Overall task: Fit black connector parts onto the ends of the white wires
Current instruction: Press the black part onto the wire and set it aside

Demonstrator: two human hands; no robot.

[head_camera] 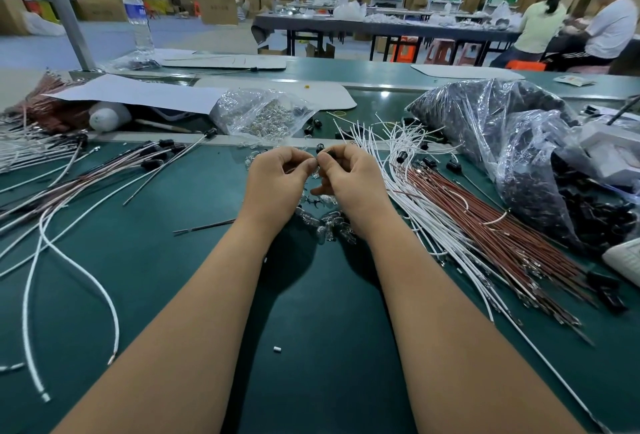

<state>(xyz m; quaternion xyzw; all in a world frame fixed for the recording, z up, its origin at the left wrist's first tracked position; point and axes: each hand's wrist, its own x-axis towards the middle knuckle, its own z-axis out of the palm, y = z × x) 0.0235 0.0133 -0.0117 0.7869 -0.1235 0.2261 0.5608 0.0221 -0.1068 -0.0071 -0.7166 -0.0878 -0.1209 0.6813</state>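
- The left hand (pixel 277 173) and the right hand (pixel 346 173) met fingertip to fingertip above the green tabletop (pixel 173 277), both with fingers curled in a pinch.
- A small black connector part (pixel 320 148) showed just above the point where the fingertips met; which hand pinched it could not be told, and any wire end between them was hidden.
- The loose white wires (pixel 408 163) lay fanned just right of the right hand, nearer that hand, their long axes running away from the person.
- A clear crinkled bag of black parts (pixel 502 128) sat beyond them; small glass bulbs (pixel 325 225) lay under the wrists.
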